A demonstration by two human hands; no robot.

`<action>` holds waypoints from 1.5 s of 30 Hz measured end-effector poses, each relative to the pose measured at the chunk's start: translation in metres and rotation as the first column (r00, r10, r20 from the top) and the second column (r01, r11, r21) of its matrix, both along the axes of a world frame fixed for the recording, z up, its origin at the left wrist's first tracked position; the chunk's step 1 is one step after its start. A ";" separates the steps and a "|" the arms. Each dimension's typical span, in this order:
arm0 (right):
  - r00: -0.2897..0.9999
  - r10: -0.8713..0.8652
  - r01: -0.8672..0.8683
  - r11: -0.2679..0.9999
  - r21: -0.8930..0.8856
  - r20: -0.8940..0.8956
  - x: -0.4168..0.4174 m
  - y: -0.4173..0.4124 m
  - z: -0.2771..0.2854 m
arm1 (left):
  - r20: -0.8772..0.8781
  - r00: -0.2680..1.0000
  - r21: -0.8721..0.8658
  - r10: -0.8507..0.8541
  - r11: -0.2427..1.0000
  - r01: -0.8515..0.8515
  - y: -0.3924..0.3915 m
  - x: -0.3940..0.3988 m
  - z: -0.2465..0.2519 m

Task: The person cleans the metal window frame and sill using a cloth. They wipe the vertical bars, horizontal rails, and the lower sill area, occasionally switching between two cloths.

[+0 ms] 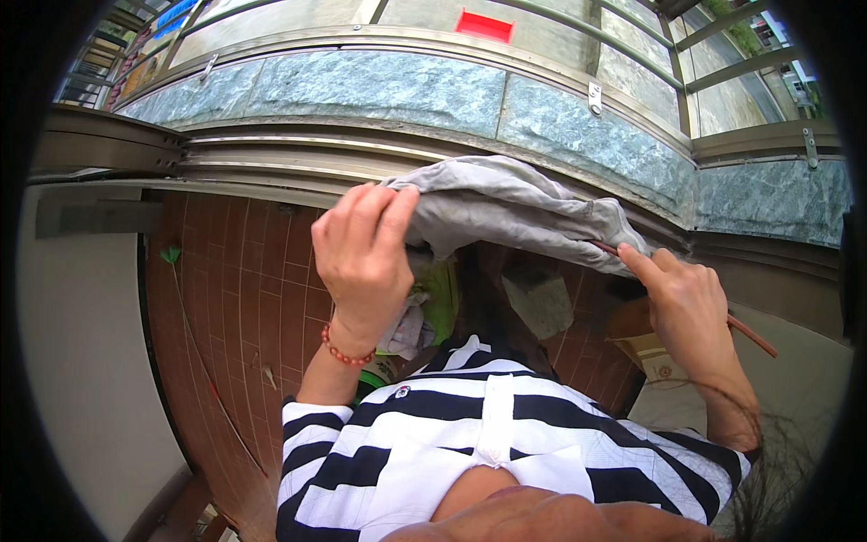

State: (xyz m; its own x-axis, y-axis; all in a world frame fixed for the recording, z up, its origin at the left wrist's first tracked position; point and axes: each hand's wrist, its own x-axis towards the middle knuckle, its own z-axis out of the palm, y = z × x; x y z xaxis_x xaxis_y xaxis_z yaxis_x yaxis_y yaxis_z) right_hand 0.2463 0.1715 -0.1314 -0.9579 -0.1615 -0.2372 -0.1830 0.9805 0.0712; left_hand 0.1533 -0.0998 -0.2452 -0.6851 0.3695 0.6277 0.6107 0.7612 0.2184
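Note:
A grey cloth (pixel 488 203) stretches between my two hands and drapes over the metal window track (pixel 284 157). My left hand (pixel 369 237), with a beaded bracelet at its wrist, pinches the cloth's left end. In my right hand (pixel 684 298) is a thin reddish-brown stick (pixel 753 335). Its tail sticks out below the hand, and its front part runs to the cloth's right end, where the tip is hidden in the folds. The right fingertips touch the cloth there.
Blue-grey stone slabs (pixel 379 85) form the outer sill, with metal railings (pixel 596 34) beyond. Outside lies a red tray (pixel 484 26). Below me on the brown tiled floor (pixel 230 284) are a grey block (pixel 538 301), a cardboard box (pixel 657 356), a green container (pixel 443 298) holding cloth, and a thin pole (pixel 213 379).

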 end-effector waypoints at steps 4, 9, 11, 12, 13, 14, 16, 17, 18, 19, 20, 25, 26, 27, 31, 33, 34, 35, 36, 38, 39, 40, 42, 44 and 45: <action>0.999 0.042 -0.041 0.999 0.035 -0.013 -0.003 -0.001 0.002 | -0.030 0.997 -0.170 -0.076 0.983 0.070 0.000 0.008 0.006; 0.999 -0.010 -0.005 0.929 -0.371 -0.040 -0.003 0.025 -0.023 | 0.071 0.991 -0.214 -0.113 0.969 0.126 0.001 -0.003 0.017; 1.000 0.002 -0.006 0.975 -0.222 -0.018 -0.004 0.012 -0.019 | 0.136 0.978 -0.198 -0.156 0.963 0.181 0.004 -0.008 0.020; 0.998 0.013 -0.027 0.972 -0.235 -0.062 -0.008 0.000 -0.021 | 0.135 0.975 -0.181 -0.176 0.963 0.199 0.005 -0.010 0.020; 0.994 0.070 -0.091 0.958 -0.272 -0.085 -0.018 -0.004 -0.025 | 0.134 0.977 -0.194 -0.166 0.962 0.190 0.003 -0.009 0.021; 0.990 0.115 -0.132 0.959 -0.250 -0.079 -0.023 -0.012 -0.030 | 0.132 0.979 -0.207 -0.155 0.962 0.180 0.000 -0.007 0.020; 0.972 0.220 -0.230 0.962 -0.148 -0.084 -0.036 -0.031 -0.030 | 0.117 0.981 -0.196 -0.156 0.965 0.176 0.000 -0.007 0.018; 0.971 0.218 -0.230 0.962 -0.146 -0.096 -0.039 -0.039 -0.031 | 0.108 0.981 -0.185 -0.160 0.966 0.178 0.002 -0.007 0.018; 0.969 0.223 -0.237 0.961 -0.146 -0.107 -0.043 -0.046 -0.034 | 0.101 0.982 -0.176 -0.157 0.969 0.173 0.003 -0.007 0.017; 0.967 0.228 -0.244 0.959 -0.146 -0.117 -0.046 -0.053 -0.037 | 0.105 0.982 -0.159 -0.155 0.972 0.170 0.003 -0.007 0.016; 0.964 0.236 -0.254 0.955 -0.153 -0.125 -0.051 -0.058 -0.039 | 0.110 0.982 -0.141 -0.152 0.976 0.167 0.004 -0.006 0.015; 0.956 0.251 -0.283 0.923 -0.260 -0.150 -0.067 -0.077 -0.047 | 0.139 0.981 -0.029 -0.133 0.990 0.139 0.003 -0.003 0.008; 0.954 0.257 -0.293 0.907 -0.301 -0.154 -0.069 -0.078 -0.050 | 0.144 0.982 0.016 -0.125 0.992 0.124 0.002 -0.003 0.008; 0.957 0.250 -0.286 0.895 -0.342 -0.144 -0.073 -0.078 -0.051 | 0.152 0.982 0.063 -0.114 0.992 0.106 0.002 -0.004 0.007; 0.965 0.242 -0.261 0.815 -0.518 -0.105 -0.098 -0.090 -0.058 | 0.178 0.981 0.261 -0.071 0.965 0.022 -0.005 -0.010 -0.003; 0.962 0.265 -0.251 0.757 -0.603 -0.067 -0.116 -0.100 -0.062 | 0.180 0.983 0.339 -0.027 0.940 -0.037 -0.011 -0.014 -0.002; 0.967 0.234 -0.237 0.662 -0.711 -0.104 -0.124 -0.105 -0.067 | 0.211 0.977 0.413 -0.035 0.909 -0.057 -0.015 -0.019 -0.001; 0.971 0.196 -0.224 0.553 -0.802 -0.136 -0.131 -0.108 -0.074 | 0.241 0.969 0.485 -0.048 0.871 -0.077 -0.016 -0.027 0.003; 0.974 0.162 -0.215 0.424 -0.880 -0.160 -0.140 -0.111 -0.081 | 0.196 0.976 0.567 -0.097 0.823 -0.033 -0.016 -0.038 0.009; 0.997 0.064 -0.061 0.328 -0.943 -0.042 -0.161 -0.111 -0.066 | 0.015 0.997 0.485 -0.070 0.873 0.054 -0.014 -0.072 0.029; 0.999 0.026 -0.045 0.245 -0.969 -0.040 -0.172 -0.110 -0.056 | -0.042 0.997 0.470 -0.068 0.879 0.079 -0.011 -0.088 0.048; 0.992 0.001 -0.127 0.172 -0.977 -0.128 -0.189 -0.103 -0.052 | -0.071 0.993 0.479 -0.091 0.870 0.115 -0.004 -0.109 0.063; 0.934 -0.068 -0.318 0.289 -0.903 -0.351 -0.209 -0.091 -0.025 | -0.197 0.973 0.359 -0.123 0.914 0.188 0.007 -0.144 0.085; 0.948 -0.125 -0.174 0.566 -0.806 -0.293 -0.237 -0.067 -0.021 | -0.098 0.985 0.242 -0.139 0.957 0.159 0.023 -0.166 0.092; 0.893 -0.126 -0.212 0.728 -0.652 -0.432 -0.254 -0.048 -0.034 | -0.038 0.972 0.200 -0.232 0.951 0.235 0.027 -0.181 0.088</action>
